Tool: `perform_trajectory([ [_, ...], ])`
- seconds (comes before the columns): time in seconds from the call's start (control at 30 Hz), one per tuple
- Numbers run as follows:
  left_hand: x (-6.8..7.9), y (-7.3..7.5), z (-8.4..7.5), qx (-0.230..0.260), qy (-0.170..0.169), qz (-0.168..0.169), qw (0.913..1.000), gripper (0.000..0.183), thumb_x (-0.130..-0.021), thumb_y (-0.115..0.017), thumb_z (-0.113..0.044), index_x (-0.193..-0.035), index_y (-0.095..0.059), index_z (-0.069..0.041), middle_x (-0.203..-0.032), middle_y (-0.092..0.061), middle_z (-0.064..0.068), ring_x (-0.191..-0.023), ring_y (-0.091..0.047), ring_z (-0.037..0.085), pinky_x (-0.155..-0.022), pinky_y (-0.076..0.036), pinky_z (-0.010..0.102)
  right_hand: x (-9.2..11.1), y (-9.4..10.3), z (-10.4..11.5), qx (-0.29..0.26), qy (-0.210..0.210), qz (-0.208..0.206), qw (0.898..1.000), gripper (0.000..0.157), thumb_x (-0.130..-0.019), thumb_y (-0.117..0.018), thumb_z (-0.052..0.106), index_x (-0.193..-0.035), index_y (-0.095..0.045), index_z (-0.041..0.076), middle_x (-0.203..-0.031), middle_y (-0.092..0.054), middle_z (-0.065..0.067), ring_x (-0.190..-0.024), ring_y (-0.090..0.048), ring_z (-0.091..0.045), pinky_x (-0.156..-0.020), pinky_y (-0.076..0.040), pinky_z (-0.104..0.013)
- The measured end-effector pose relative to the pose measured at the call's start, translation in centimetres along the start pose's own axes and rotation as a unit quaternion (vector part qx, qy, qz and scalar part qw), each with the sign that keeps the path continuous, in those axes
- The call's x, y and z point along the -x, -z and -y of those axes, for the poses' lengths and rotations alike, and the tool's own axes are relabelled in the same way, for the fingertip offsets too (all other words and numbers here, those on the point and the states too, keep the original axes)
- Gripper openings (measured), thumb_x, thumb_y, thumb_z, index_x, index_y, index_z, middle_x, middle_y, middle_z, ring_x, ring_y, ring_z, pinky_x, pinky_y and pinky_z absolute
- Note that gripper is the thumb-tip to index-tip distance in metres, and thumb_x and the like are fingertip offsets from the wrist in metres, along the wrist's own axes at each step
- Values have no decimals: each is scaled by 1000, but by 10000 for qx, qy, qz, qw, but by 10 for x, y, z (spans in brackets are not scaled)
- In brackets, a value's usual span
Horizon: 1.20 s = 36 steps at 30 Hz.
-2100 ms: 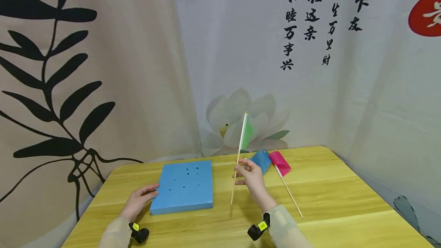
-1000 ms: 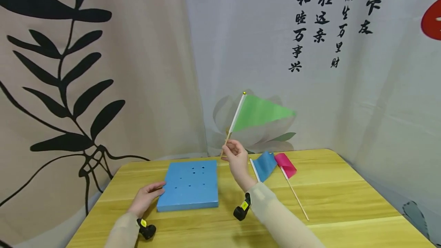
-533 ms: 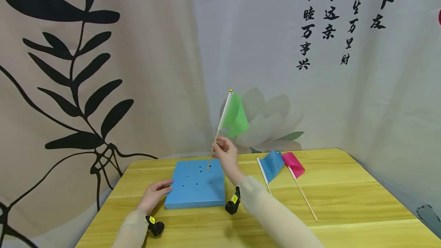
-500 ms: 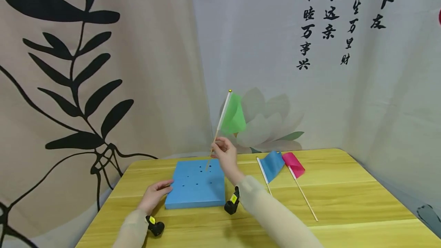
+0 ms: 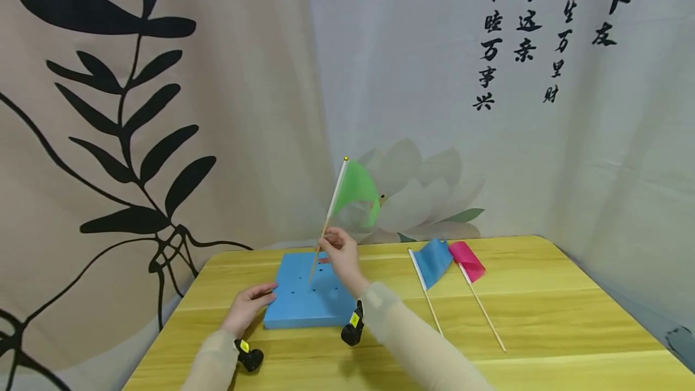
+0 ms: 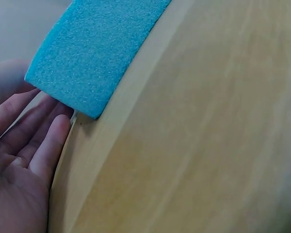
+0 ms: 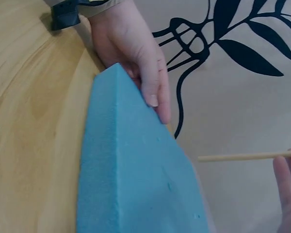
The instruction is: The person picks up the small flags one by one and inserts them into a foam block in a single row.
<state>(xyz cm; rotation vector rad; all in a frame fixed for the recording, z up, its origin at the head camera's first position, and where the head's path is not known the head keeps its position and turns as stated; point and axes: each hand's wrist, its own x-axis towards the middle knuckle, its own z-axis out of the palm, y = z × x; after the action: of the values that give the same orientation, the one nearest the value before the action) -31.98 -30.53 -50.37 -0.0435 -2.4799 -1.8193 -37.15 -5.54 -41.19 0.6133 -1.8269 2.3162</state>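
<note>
Between the thumb and fingers of my right hand [image 5: 343, 259] is the thin stick of a small green flag [image 5: 354, 189], leaning to the right at its top. Its lower end overlaps the holed top of a blue foam block [image 5: 298, 312] in the head view. From the right wrist, the bare stick end [image 7: 233, 158] shows apart from the block's top face [image 7: 150, 189]. At the block's left side rests my left hand [image 5: 247, 311], fingers extended along the edge. The left wrist view shows these fingers [image 6: 52, 141] at the corner of the foam [image 6: 97, 53].
To the right on the wooden table [image 5: 391, 343] lie a blue flag [image 5: 431, 263] and a pink flag [image 5: 467, 261], their sticks pointing toward the front. A curtain [image 5: 260, 107] with printed leaves and characters hangs behind the table.
My right hand has carried the green flag left from beside the block, raised it, then lowered it over the holes. My left hand stays at the block's side. The head view has shifted slightly.
</note>
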Motion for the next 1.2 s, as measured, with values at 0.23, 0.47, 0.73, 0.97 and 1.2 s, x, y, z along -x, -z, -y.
perform_trajectory([
  [0.23, 3, -4, -3, -51, -30, -143, 9999, 41, -95, -63, -17, -133, -59, -3, -138, -52, 18, -124, -50, 35, -105, -40, 50, -3, -6, -20, 46, -81, 61, 9999, 20, -95, -64, 9, -113, -61, 1, -103, -65, -24, -97, -62, -47, -73, -58, -50],
  [0.47, -1, -3, -4, 86, -17, -115, 9999, 40, -95, -65, -17, -132, -60, -3, -138, -52, 17, -124, -51, 32, -105, -41, 47, -1, -15, -27, 103, -92, -63, 9999, 18, -95, -63, 9, -112, -62, 2, -102, -65, -22, -88, -68, -32, -69, -60, -39],
  [0.73, 1, -2, -3, 83, 11, -118, 9999, 41, -95, -64, -16, -133, -58, -2, -139, -52, 18, -127, -47, 34, -106, -40, 49, 2, -26, -36, 273, -252, -122, 9992, 18, -94, -64, 8, -112, -63, 5, -96, -67, -11, -86, -68, -26, -67, -60, -35],
  [0.97, -1, -5, -3, 71, 126, -219, 9997, 40, -95, -64, -16, -132, -59, -1, -137, -53, 18, -126, -49, 34, -105, -41, 48, 3, -32, -40, 274, -245, -163, 9992, 15, -94, -64, 6, -109, -64, 6, -98, -67, -15, -84, -69, -24, -70, -60, -42],
  [1.2, -3, -4, -1, 124, 99, -253, 9996, 41, -95, -64, -15, -132, -59, 1, -137, -53, 18, -125, -49, 34, -104, -42, 48, 6, -39, -41, 569, -236, -170, 9980, 16, -94, -64, 6, -109, -64, 10, -95, -67, -10, -80, -67, -17, -67, -61, -39],
])
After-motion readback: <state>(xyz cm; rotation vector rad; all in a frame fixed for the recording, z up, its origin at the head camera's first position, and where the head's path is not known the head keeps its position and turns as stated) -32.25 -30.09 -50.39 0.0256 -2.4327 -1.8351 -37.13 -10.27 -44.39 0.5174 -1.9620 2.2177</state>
